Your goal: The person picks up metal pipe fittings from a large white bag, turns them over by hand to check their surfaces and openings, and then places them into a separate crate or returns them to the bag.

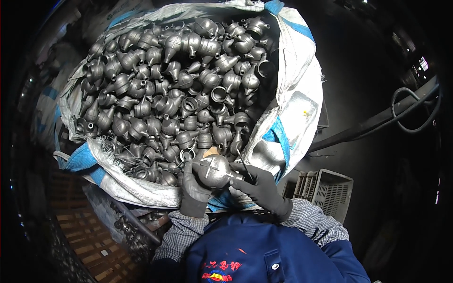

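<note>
A round grey metal casting (213, 171) with raised seams and a narrow neck is held over the near rim of a big white sack (298, 70). My left hand (193, 185), in a dark grey glove, is closed around the casting's left side. At its neck, on the right, are the pinched fingers of my right hand (258, 185), gloved the same way. A thin dark rod (243, 163) sticks up from the right hand's grip; its lower end is hidden. Many similar castings (188, 85) fill the sack in a loose heap, pointing every way.
Blue straps (278, 137) hang on the sack's rim. A grey plastic crate (334, 193) stands on the floor to the right, below a long dark bar (373, 125) with a looped cable (396, 108). Brown slatted racking (92, 236) lies at the lower left, beside a metal rail (137, 221).
</note>
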The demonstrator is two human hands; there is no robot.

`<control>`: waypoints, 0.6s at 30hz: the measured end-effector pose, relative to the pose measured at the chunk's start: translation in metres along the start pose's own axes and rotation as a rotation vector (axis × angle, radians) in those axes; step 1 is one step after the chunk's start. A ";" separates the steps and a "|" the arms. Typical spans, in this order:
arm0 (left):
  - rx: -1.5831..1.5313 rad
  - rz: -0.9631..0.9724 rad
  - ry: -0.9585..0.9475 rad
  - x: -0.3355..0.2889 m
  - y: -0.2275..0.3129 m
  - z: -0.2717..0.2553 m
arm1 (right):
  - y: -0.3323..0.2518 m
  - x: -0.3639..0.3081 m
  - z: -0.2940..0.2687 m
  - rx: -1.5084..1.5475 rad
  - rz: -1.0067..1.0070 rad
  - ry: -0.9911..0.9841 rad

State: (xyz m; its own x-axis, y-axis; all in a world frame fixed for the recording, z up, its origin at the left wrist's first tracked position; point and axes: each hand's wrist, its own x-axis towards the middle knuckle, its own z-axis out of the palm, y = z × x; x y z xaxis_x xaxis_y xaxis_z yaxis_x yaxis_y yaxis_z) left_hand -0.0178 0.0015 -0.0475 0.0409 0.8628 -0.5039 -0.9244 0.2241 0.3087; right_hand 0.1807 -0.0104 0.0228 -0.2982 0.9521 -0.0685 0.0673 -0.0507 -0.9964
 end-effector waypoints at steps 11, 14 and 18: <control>1.136 0.060 -0.582 -0.035 0.013 0.028 | -0.006 0.028 -0.048 -0.188 -0.181 -0.023; 1.467 0.289 -0.592 -0.027 -0.003 0.022 | 0.003 0.028 -0.054 -0.078 -0.011 -0.051; 1.269 0.093 -0.492 -0.026 -0.025 0.037 | 0.010 0.021 -0.063 -0.181 -0.078 -0.047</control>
State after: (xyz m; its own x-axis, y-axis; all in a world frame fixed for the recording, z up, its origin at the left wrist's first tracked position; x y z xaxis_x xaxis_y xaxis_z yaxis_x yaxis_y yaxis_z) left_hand 0.0184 -0.0096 -0.0126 0.3745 0.9083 -0.1865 0.0389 0.1856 0.9819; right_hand 0.2352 0.0283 0.0141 -0.3532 0.9355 0.0023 0.2112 0.0821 -0.9740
